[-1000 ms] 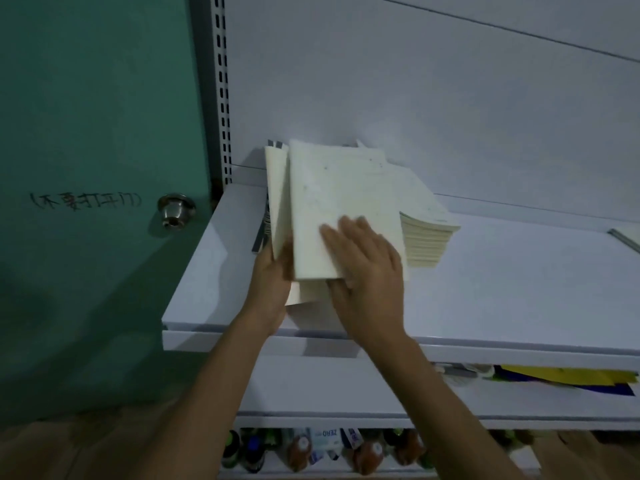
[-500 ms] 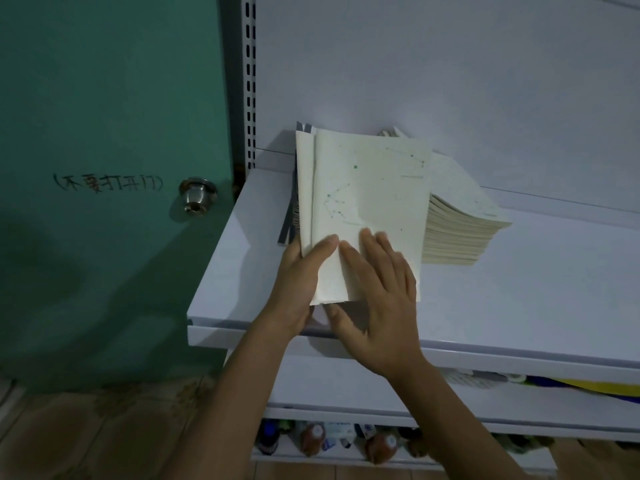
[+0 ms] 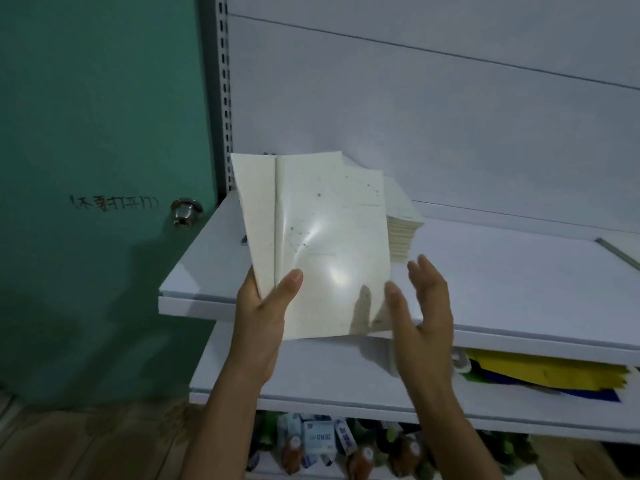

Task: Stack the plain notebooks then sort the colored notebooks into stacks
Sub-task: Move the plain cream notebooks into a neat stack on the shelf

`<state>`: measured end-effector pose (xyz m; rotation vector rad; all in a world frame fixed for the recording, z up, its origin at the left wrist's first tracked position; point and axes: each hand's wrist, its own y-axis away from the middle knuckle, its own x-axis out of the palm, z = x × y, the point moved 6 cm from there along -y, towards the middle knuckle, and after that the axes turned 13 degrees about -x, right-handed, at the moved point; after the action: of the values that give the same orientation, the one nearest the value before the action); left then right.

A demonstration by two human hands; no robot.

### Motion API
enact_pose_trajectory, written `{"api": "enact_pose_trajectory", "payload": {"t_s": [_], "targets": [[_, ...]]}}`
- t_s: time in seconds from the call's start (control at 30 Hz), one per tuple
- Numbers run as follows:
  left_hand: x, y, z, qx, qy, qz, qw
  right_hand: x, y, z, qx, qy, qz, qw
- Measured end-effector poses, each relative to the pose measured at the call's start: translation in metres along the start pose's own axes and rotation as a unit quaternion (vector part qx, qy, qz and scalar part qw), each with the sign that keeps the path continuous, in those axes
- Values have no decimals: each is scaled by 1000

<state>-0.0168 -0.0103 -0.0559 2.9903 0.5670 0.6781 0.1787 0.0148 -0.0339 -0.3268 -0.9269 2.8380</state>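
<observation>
My left hand (image 3: 266, 306) grips a few cream plain notebooks (image 3: 325, 244) by their lower left corner and holds them tilted up above the front of the white shelf (image 3: 502, 271). The front cover is glossy with faint dots and lines. Just off the notebooks' lower right edge is my right hand (image 3: 420, 306), open with fingers spread and touching nothing. Behind the held notebooks, a stack of cream notebooks (image 3: 403, 226) lies on the shelf against the back wall, mostly hidden.
A green door (image 3: 104, 133) with a metal knob (image 3: 187, 211) stands left of the shelf unit. A lower shelf holds yellow and blue notebooks (image 3: 540, 375) at the right. Bottles and cartons (image 3: 318, 441) crowd the bottom shelf. A thin flat item (image 3: 620, 254) lies at the shelf's far right.
My left hand has lifted the notebooks off the shelf and tilted them up toward me. The right hand has come off the cover and opened to the right.
</observation>
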Motion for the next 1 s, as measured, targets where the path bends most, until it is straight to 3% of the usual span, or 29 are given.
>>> {"api": "enact_pose_trajectory", "payload": {"t_s": [0.1, 0.27, 0.33, 0.47, 0.67, 1.0], "targets": [[64, 39, 15, -29, 13, 76, 997, -71, 6, -2, 139, -103, 12, 985], [169, 108, 53, -30, -39, 175, 983, -190, 45, 0, 215, -284, -22, 934], [209, 135, 74, -40, -51, 216, 974, -240, 64, -2, 209, -256, -29, 944], [269, 171, 101, -49, -69, 260, 962, -315, 84, -7, 186, -229, -117, 948], [336, 197, 148, -68, -102, 240, 963, -397, 101, -28, 173, -199, -217, 940], [446, 131, 209, -94, -132, 243, 956, -462, 33, -114, 194, -162, -243, 936]]}}
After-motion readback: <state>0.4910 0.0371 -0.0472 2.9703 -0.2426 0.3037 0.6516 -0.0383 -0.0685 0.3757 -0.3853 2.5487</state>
